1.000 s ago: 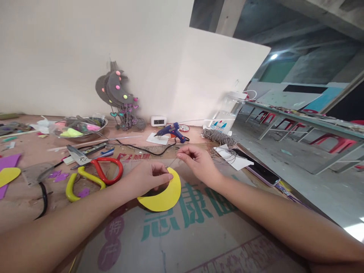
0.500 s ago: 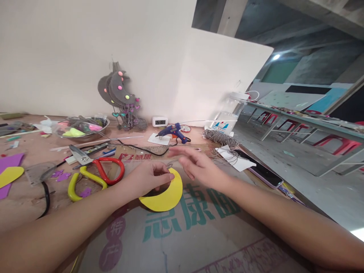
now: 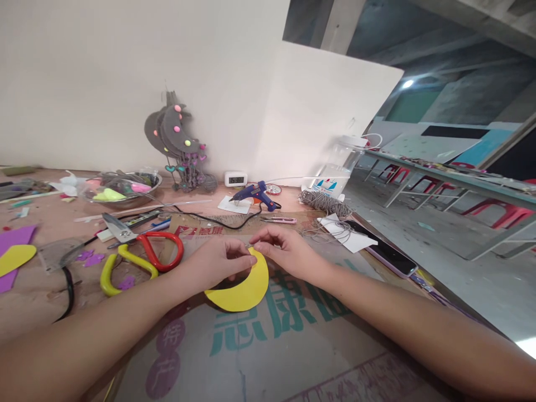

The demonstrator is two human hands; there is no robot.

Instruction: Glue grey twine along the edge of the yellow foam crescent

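My left hand (image 3: 220,261) pinches a yellow crescent-shaped cutout (image 3: 247,290), thumb lying on its upper end. The cutout looks like foam sheet or paper, and its lower curve hangs over the printed cardboard (image 3: 201,346). At the crescent's upper tip, the fingertips of my right hand (image 3: 288,254) are drawn together, almost meeting my left fingers. Whatever small thing lies between those right fingertips is too hidden to name. Left of my left hand rest scissors (image 3: 161,254) with one red and one yellow handle.
A blue glue gun (image 3: 257,195) with a black cord stands behind my hands, near a small digital clock (image 3: 235,178). A pink craft knife (image 3: 280,220), grey string (image 3: 324,202), a phone (image 3: 385,251) and a water bottle (image 3: 335,164) lie rightward. A bowl (image 3: 121,190) and decorated grey crescents (image 3: 171,134) stand at back left.
My right hand has come down and slightly left to the crescent's upper tip, its spread fingers now closed. The pink craft knife shows behind it. My left hand stays put.
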